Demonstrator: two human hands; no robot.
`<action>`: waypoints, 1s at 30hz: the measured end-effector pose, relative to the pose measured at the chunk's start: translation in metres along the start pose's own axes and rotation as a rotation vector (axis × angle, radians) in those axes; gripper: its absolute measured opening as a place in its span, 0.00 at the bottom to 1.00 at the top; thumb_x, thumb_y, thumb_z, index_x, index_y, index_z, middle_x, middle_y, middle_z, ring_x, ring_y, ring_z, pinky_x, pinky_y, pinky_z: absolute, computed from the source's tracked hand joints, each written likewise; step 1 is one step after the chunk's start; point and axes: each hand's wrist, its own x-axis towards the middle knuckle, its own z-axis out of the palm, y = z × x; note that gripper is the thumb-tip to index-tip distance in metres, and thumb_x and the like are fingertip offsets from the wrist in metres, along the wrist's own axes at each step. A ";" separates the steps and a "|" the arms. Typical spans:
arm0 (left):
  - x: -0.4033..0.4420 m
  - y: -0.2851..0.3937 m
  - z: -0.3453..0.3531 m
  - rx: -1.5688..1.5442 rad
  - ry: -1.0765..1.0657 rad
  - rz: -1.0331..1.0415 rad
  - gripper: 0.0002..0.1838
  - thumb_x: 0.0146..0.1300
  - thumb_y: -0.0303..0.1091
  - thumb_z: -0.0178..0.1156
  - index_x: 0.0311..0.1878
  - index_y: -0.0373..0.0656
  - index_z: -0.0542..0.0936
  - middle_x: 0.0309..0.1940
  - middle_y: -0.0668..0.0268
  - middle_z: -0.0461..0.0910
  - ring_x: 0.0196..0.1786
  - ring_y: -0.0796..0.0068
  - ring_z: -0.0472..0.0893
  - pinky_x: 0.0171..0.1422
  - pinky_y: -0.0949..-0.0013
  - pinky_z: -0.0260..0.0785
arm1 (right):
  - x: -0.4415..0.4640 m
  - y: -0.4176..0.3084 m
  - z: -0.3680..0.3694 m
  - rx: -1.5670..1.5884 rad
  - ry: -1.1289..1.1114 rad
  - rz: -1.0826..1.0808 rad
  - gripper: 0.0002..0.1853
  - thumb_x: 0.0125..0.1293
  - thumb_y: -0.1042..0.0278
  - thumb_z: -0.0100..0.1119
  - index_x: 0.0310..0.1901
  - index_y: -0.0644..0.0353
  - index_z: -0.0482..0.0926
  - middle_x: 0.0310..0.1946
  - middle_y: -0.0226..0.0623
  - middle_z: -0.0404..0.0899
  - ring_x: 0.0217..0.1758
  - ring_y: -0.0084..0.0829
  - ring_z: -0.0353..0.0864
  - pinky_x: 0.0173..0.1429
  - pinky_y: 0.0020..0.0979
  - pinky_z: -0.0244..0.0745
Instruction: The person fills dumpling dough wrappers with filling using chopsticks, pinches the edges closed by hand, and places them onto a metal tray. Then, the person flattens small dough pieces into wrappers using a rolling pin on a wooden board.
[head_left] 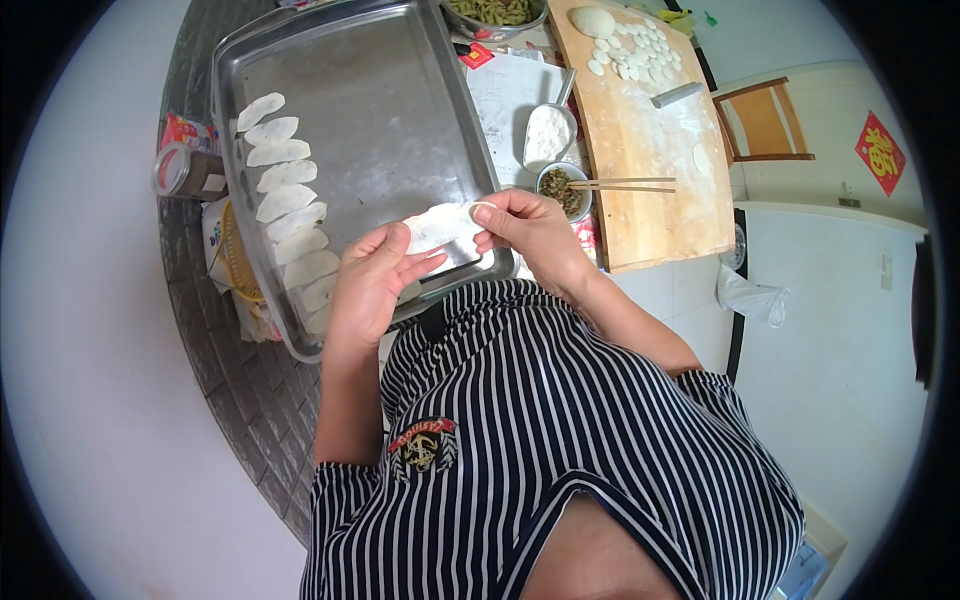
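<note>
Between my two hands is a folded, elongated dumpling (440,228), pale and floury. My left hand (372,275) pinches one end with thumb and fingers. My right hand (535,230) pinches the opposite end near its corner. Both hands are above the near part of a large metal tray (385,110). Along the tray's left side lies a row of several finished dumplings (280,152), the nearest ones partly behind my left hand. Just beyond my right hand stands a bowl of chopped filling (560,192), with chopsticks (630,185) resting across it.
A wooden board (655,140) on the right carries dough pieces (640,52), a dough lump (592,22), a rolling pin (678,95) and one flat wrapper (701,158). A scoop of flour (549,135) lies between tray and board. A jar (188,171) stands at left.
</note>
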 end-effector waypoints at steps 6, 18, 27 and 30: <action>0.011 -0.016 -0.016 0.101 0.173 0.019 0.18 0.78 0.37 0.54 0.56 0.28 0.77 0.50 0.54 0.83 0.51 0.60 0.85 0.59 0.62 0.81 | 0.004 0.016 -0.006 -0.161 -0.079 0.032 0.18 0.75 0.66 0.59 0.60 0.68 0.77 0.48 0.35 0.82 0.48 0.24 0.83 0.56 0.26 0.81; 0.078 -0.028 -0.117 0.451 0.508 0.106 0.15 0.73 0.30 0.58 0.55 0.29 0.79 0.47 0.58 0.81 0.44 0.66 0.85 0.54 0.67 0.84 | -0.007 0.031 -0.017 -0.153 -0.032 0.061 0.16 0.77 0.67 0.55 0.60 0.67 0.77 0.50 0.36 0.81 0.50 0.25 0.82 0.57 0.27 0.80; 0.074 -0.029 -0.126 1.385 0.775 0.346 0.12 0.60 0.34 0.67 0.43 0.39 0.87 0.29 0.59 0.85 0.37 0.58 0.84 0.44 0.59 0.75 | -0.018 0.038 -0.043 -0.198 -0.044 0.097 0.14 0.78 0.66 0.54 0.59 0.62 0.80 0.48 0.33 0.83 0.48 0.22 0.82 0.57 0.27 0.80; 0.065 -0.028 -0.139 1.573 0.691 0.557 0.12 0.63 0.38 0.65 0.45 0.41 0.87 0.41 0.58 0.86 0.48 0.52 0.81 0.56 0.54 0.71 | -0.022 0.036 -0.061 -0.225 -0.054 0.119 0.14 0.77 0.67 0.55 0.58 0.63 0.80 0.46 0.31 0.84 0.46 0.21 0.82 0.54 0.26 0.79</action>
